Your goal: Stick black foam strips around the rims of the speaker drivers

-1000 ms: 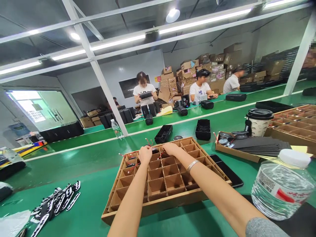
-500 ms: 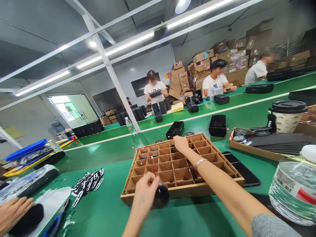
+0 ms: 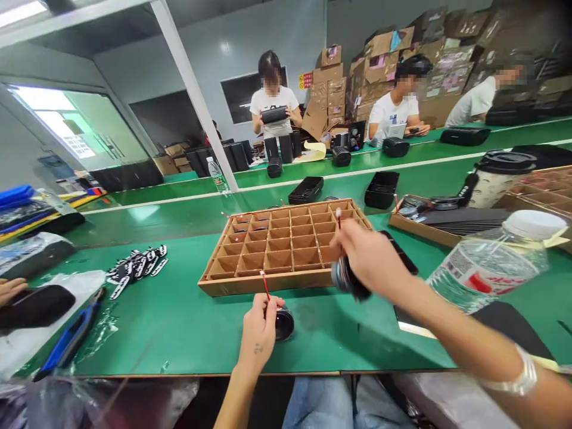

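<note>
My left hand is closed on a small round black speaker driver, low over the green bench in front of the box. A red wire with a white plug rises from its fingers. On the right, my right hand grips a second speaker driver at the box's near right corner; it is blurred by motion, and its red wire sticks up above the fingers. Between and beyond the hands lies a cardboard divider box with many square cells. A few drivers with red wires sit in its far left cells.
A water bottle and a patterned cup stand at right. Black speaker housings lie behind the box. Black-and-white strips and blue-handled pliers lie left, near another person's hand. Several people sit or stand across the bench.
My right hand has come back from the far side of the box with a speaker driver in it. My left hand still holds its driver. The view has tipped downward.
</note>
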A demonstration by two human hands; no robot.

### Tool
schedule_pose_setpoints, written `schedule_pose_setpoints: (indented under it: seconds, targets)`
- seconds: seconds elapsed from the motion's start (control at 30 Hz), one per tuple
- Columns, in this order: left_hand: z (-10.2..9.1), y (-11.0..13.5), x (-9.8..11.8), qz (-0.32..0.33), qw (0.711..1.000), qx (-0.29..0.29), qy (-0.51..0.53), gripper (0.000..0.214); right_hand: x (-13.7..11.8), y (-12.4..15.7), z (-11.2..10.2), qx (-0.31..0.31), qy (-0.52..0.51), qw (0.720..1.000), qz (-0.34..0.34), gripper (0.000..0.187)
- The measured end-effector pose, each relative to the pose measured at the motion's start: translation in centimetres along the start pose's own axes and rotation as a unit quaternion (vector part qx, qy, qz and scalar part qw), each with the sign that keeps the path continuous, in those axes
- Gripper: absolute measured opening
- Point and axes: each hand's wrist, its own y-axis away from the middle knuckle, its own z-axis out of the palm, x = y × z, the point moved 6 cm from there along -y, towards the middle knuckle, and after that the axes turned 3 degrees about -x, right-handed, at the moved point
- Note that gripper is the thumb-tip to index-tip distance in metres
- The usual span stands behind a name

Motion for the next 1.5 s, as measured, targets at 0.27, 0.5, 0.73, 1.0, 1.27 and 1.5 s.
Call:
schedule_pose_setpoints:
  seconds: [0.27,0.5,0.73,1.0,1.27,1.5]
  targets:
    - [1.6,-2.4,-0.8,-0.023,0.999,0.02,0.021,0.03,4.8,8.5,8.6,-0.112,-0.072,0.98,0.149,0.024]
    - [2.3,-2.5,-2.3,-0.043,0.998,0.02,-0.033,0.03,6.2,10.2,6.4,-0.092,-0.12,0.976,0.159,0.027]
    - [2.3,-0.2,-1.6,0.036,0.994,-0.017,-0.101,0.04,9.7,16.3,1.0,0.007,-0.033,0.991,0.133,0.015]
    - [2.5,-0.4,-2.0,0.081,0.986,-0.026,-0.141,0.047,11.9,16.7,1.8,-0.015,0.046,0.994,0.094,0.015]
    - [2.5,-0.3,-3.0,0.032,0.993,-0.031,-0.111,0.064,11.4,15.9,2.5,-0.013,0.084,0.991,0.105,0.011]
    - [2.6,-0.5,-3.3,0.029,0.994,-0.031,-0.102,0.067,11.6,16.1,1.8,-0.017,0.057,0.993,0.101,0.013]
